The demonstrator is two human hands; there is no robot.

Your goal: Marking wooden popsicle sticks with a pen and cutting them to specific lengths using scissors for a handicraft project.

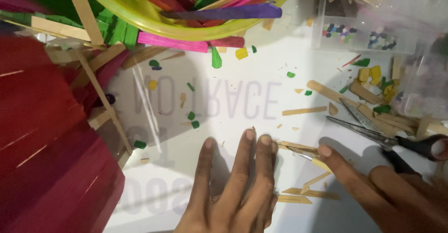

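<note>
Pale wood slivers lie scattered on the white sheet (242, 121), and the right hand (387, 191) has its forefinger tip pressed on one thin sliver (305, 154) just beside the left hand's fingertips. That sliver has its long axis running left to right with a slight downward tilt toward the right; a small metal blade seems to lie along it, though blur hides its exact form. The left hand (233, 186) lies flat, palm down, four fingers showing, spread a little and pointing up the frame, gripping nothing. The right hand grips nothing either; only its forefinger is stretched out, the other fingers curled back. Below the two hands, three more slivers (310, 193) lie near one another, roughly level. One pair of scissors (373, 130) with black handles lies open to the right, its two blades pointing up-left. One yellow-green bowl (154, 23) at the top holds coloured sticks, too many to count. One clear box (364, 32) of beads stands top right.
</note>
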